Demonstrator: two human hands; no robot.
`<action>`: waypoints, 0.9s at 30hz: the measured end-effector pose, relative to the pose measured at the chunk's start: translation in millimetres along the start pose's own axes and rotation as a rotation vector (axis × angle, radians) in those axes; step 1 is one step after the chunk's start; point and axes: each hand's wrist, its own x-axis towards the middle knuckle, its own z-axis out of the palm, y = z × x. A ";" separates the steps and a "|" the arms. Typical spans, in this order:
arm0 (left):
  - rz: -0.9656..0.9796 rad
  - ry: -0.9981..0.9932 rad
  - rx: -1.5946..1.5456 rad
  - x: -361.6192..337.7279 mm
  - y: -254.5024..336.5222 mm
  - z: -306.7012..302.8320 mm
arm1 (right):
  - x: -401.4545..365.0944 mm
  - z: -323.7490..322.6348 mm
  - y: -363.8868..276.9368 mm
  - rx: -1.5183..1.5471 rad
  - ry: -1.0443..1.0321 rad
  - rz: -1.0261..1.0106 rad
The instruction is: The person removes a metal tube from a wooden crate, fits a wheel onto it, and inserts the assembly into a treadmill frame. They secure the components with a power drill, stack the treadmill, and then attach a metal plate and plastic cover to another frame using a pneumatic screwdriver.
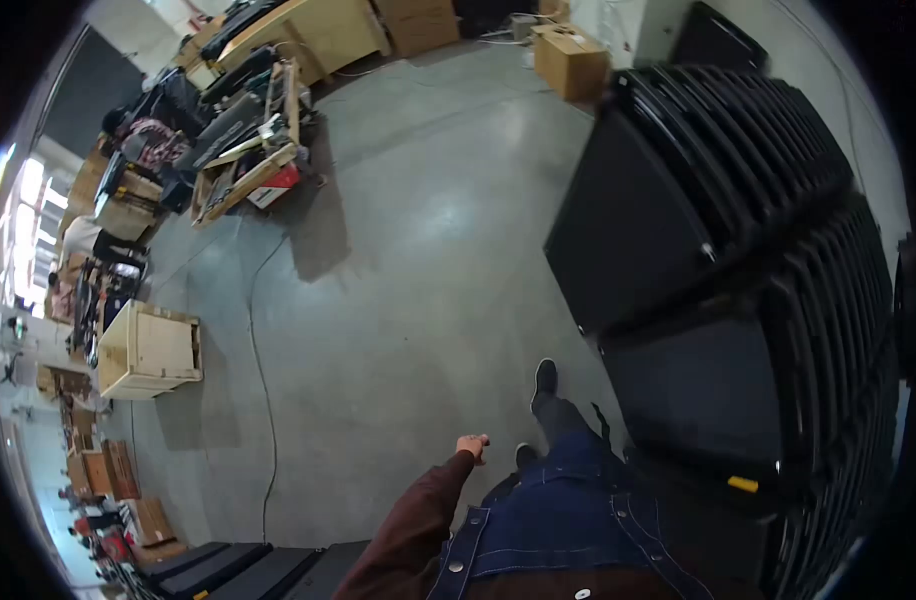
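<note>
My left hand hangs in front of my body at the end of a dark maroon sleeve. Its fingers look curled in, with a small dark spot at their edge that is too small to name. Below the hand is bare grey floor, and it touches nothing else that I can see. My right hand is out of the picture. To my right rise tall stacks of black panel-like units with ribbed edges, close by my leg.
A wooden crate stands at left, near a cable running along the floor. Farther back are a cluttered workbench and a cardboard box. More black panels lie at bottom left. Several people are at the far left.
</note>
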 end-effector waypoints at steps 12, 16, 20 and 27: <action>-1.192 0.543 -1.648 80.0 -116.2 -214.8 | 253.1 192.2 -718.2 -0.141 -0.019 -0.452; -1.146 1.001 -1.218 162.0 -188.1 -243.8 | 179.3 411.0 -985.7 -0.348 -0.141 -0.817; -1.069 0.654 -1.647 222.8 -265.2 -361.1 | 134.2 575.9 -1100.0 -0.386 -0.375 -1.014; -0.912 0.637 -2.139 356.6 -462.8 -567.1 | 223.3 615.7 -1131.3 -0.930 -0.375 -0.696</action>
